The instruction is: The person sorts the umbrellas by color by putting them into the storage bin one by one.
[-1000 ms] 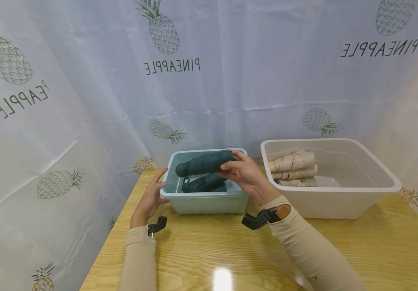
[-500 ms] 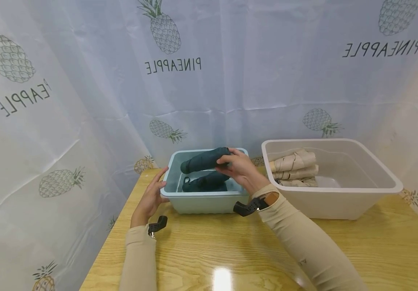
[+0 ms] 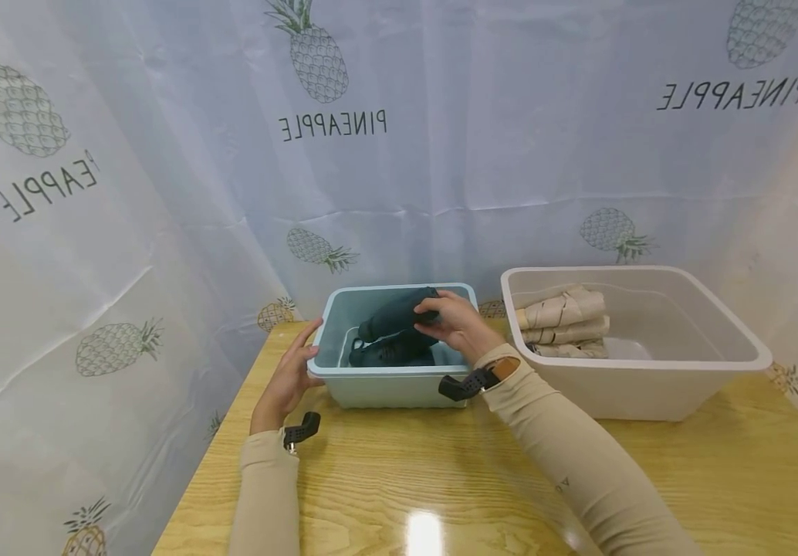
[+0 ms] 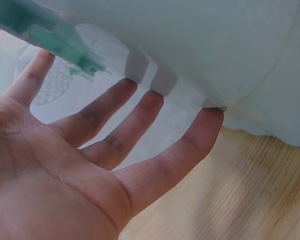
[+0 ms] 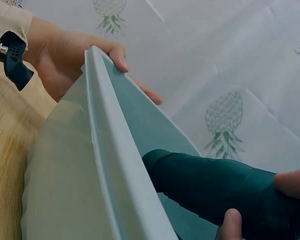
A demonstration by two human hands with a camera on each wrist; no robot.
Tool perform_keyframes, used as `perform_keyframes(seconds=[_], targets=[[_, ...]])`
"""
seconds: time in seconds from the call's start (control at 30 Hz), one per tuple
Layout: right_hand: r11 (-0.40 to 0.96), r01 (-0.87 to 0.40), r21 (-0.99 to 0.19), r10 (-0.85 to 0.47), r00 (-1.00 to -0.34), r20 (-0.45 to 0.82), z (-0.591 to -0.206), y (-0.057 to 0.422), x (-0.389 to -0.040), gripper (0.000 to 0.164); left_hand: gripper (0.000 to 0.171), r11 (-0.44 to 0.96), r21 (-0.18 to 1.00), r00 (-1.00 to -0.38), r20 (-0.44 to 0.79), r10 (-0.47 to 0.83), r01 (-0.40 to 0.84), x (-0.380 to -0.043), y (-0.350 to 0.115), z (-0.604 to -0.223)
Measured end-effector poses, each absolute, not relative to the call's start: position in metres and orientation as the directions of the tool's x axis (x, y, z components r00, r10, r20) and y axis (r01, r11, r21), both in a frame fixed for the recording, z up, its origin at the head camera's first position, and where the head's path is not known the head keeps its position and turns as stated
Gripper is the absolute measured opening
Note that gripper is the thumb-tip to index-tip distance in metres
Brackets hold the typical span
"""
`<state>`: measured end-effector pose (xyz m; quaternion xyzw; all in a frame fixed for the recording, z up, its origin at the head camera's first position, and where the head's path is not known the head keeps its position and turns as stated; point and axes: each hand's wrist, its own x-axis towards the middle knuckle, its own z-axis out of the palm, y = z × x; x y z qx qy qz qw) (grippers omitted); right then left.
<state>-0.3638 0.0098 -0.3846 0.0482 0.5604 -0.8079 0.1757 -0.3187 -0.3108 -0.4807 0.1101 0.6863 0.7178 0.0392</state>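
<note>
In the head view my right hand grips one end of a dark teal folded umbrella, which slants down to the left inside a light blue bin. Beneath it, on the bin's floor, more dark teal umbrellas lie partly hidden. The right wrist view shows the held umbrella between thumb and fingers, above the rim line. My left hand rests at the bin's left end. In the left wrist view its outstretched fingers touch the bin's outer wall with their tips.
A larger white bin stands to the right, with several beige folded umbrellas stacked at its left end. Both bins sit on a wooden table. A pineapple-print curtain hangs close behind and along the left side.
My right hand has moved slightly left and then lower, carrying the umbrella deeper into the blue bin and tilting it more steeply. My left hand has stayed at the bin's end.
</note>
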Motion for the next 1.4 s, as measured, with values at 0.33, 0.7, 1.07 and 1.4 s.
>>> perform_keyframes(seconds=[0.33,0.7,1.07,1.4], targets=[[-0.33,0.423,-0.844,-0.231,-0.903,-0.362,-0.394,0.006,-0.373,0.087,0.064,-0.057,0.995,-0.975,0.096,0.202,0.087,-0.321,-0.312,-0.481],[-0.238,0.438,-0.867,-0.23,-0.893,-0.387,-0.4,0.008,-0.379,0.08,0.064,-0.061,0.994,-0.975,0.098,0.198,0.087,-0.321,-0.312,-0.483],[-0.174,0.378,-0.909,-0.25,-0.91,-0.33,-0.395,0.019,-0.373,0.059,0.064,-0.049,0.995,-0.975,0.098,0.2,0.09,-0.322,-0.312,-0.48],[-0.046,0.014,-0.999,-0.302,-0.953,0.001,-0.389,0.045,-0.34,0.03,0.063,-0.047,0.995,-0.976,0.096,0.197,0.088,-0.323,-0.312,-0.481]])
